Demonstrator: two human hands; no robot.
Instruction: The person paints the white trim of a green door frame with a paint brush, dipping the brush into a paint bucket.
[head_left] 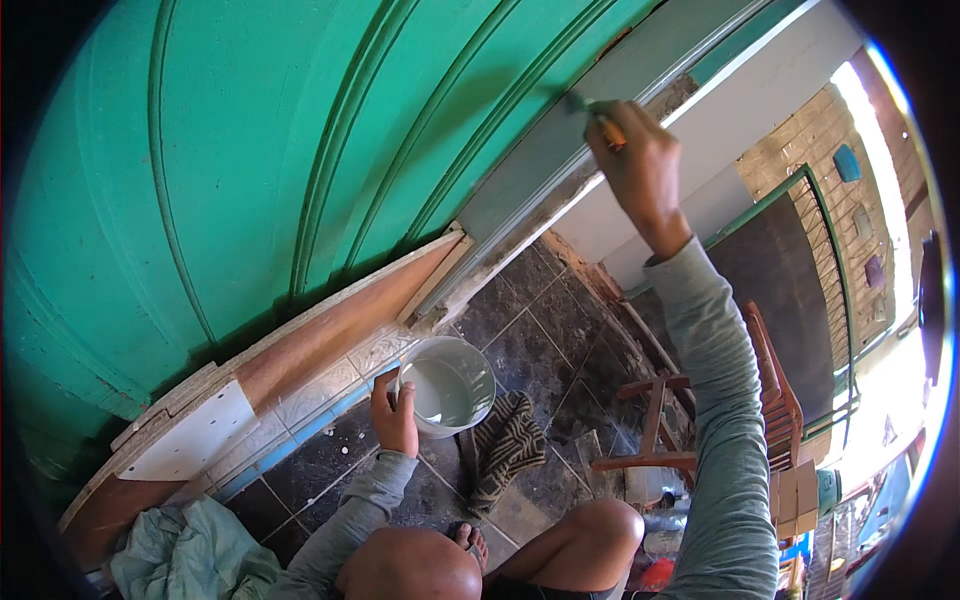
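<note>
My right hand is closed round a paintbrush with an orange and green handle, my arm stretched out up and to the right. The brush's bristles meet the grey door frame beside the green panelled wall. Low in front of me, my left hand grips the rim of a whitish plastic tub. Pale grey-white liquid, seemingly paint, lies in the tub's bottom, with smears on the inside wall.
A patterned dark cloth lies on the dark tiled floor by my foot. Wooden boards lean along the green wall's foot. Crumpled pale green fabric sits lower left. A wooden chair and a cardboard box stand to the right.
</note>
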